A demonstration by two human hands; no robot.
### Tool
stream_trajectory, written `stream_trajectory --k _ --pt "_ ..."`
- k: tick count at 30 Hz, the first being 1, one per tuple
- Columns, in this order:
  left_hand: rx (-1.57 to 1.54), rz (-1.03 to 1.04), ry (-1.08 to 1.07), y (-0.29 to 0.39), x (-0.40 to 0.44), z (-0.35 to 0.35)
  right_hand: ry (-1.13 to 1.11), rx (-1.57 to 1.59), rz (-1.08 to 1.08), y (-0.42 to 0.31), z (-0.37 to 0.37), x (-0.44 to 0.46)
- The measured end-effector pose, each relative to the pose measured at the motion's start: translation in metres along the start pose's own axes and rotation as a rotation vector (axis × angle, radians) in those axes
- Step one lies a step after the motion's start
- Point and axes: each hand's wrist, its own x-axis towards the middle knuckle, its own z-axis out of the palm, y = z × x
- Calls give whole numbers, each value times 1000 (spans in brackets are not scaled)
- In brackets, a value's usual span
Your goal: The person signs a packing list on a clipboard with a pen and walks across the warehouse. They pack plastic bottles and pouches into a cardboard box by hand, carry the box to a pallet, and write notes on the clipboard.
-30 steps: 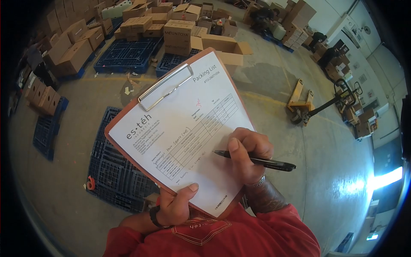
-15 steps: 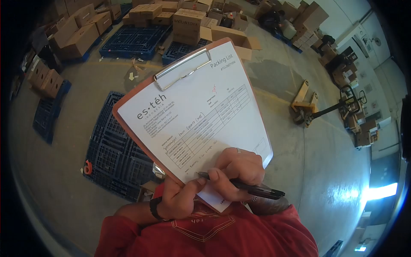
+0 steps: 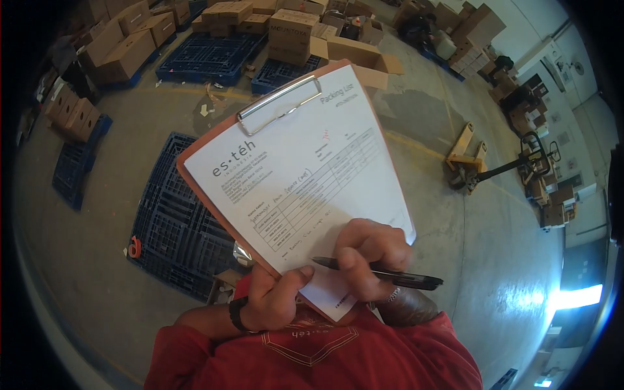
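Observation:
In the head view, a brown clipboard (image 3: 218, 207) is held tilted in front of my red shirt. Its metal clip (image 3: 279, 107) pins down a white packing list (image 3: 266, 166) with a printed table and handwriting. My left hand (image 3: 274, 300) grips the lower left edge of the board, thumb on top of the paper. Over the lower right of the sheet, my right hand (image 3: 372, 255) is closed round a black pen (image 3: 413, 279). The pen's tip points left, near the lower handwritten lines; whether it touches the paper I cannot tell.
A dark blue pallet (image 3: 172, 214) lies on the floor beyond the clipboard. Cardboard boxes (image 3: 289, 39) are piled on pallets at the back. To the right stands a yellow pallet jack (image 3: 465, 153). People (image 3: 416, 29) are near the boxes at the far right.
My right hand and the pen have shifted slightly right across the sheet. The clipboard sits a little further right in view. My left hand keeps its hold.

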Motion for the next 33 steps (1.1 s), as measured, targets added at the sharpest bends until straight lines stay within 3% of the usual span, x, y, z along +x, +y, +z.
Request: stream_trajectory --k 2,4,6,8,12,16,18,22,24,26,28,30,33 --pt "30 12 12 -3 2 2 7 38 -40 -5 -6 6" --pt "52 23 52 -8 3 5 -13 -38 -202 -19 -13 16" --pt "-105 -68 33 -14 9 9 147 -66 -455 -26 -9 22" --pt "-121 -101 39 -19 13 7 120 -203 -461 -54 -5 31" --pt "-159 -202 -7 -16 13 9 -36 -403 -320 -83 -2 38" --pt "-148 -120 -7 -21 13 11 -115 -329 -342 -91 -3 47" --pt "-122 -128 -12 -20 12 8 -278 -263 -454 -93 -2 59" --pt "-200 -158 -28 -19 9 8 -112 -259 -439 -93 3 52" --pt "-214 -165 -22 -17 8 9 -198 -454 -334 -93 -14 44" --pt "-196 -128 20 -15 7 12 -16 -511 -98 -92 -10 41" --pt "-209 -90 53 -13 6 17 -34 -216 -248 -54 -16 37" --pt "-224 -53 81 -12 6 20 -8 -25 -42 -28 -15 16" --pt "-147 -40 99 -15 2 23 -142 -86 20 -11 -16 8"
